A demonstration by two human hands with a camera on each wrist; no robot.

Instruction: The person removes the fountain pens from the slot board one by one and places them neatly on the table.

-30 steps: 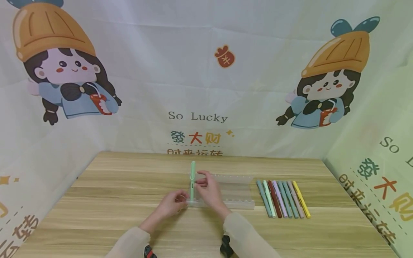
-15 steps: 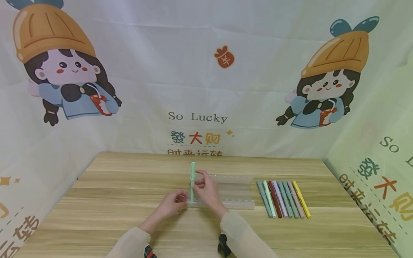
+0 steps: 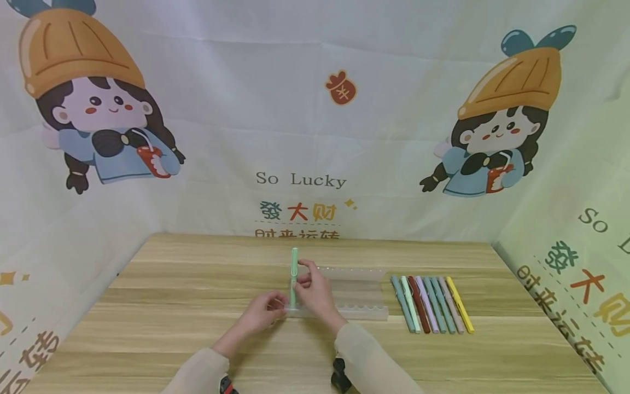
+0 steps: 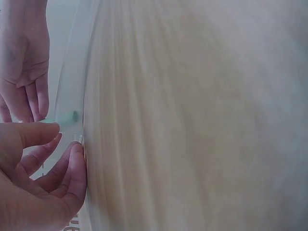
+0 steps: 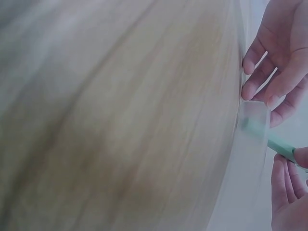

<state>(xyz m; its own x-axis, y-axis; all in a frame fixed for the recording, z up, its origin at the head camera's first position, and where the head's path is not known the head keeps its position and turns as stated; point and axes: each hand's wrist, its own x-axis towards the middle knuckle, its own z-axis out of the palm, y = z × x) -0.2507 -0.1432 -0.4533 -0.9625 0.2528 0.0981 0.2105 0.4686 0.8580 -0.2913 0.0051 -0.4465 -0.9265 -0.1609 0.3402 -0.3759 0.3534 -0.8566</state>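
A mint-green pen with a clip (image 3: pixel 294 262) lies across the left end of a clear plastic pen rack (image 3: pixel 363 313) with notched edges. My right hand (image 3: pixel 317 293) pinches the pen's barrel between thumb and fingers. Its lower end sits at the rack's near edge, seen through the clear wall in the right wrist view (image 5: pixel 255 126). My left hand (image 3: pixel 266 310) holds the rack's near left corner with curled fingers and thumb. In the left wrist view, the fingertips of the left hand (image 4: pixel 43 178) are right at the rack's end, close to the green pen (image 4: pixel 65 117).
Right of the rack, several capped pens lie side by side on the wooden table (image 3: pixel 172 284): teal, mint, a dark red pen (image 3: pixel 419 303), lilac, mauve and a yellow pen (image 3: pixel 460 305). A printed cloth backdrop (image 3: pixel 221 137) rises behind and along both sides of the table.
My right hand has shifted slightly left along the pen, its thumb now over the barrel. The left hand, rack and row of pens stay where they were.
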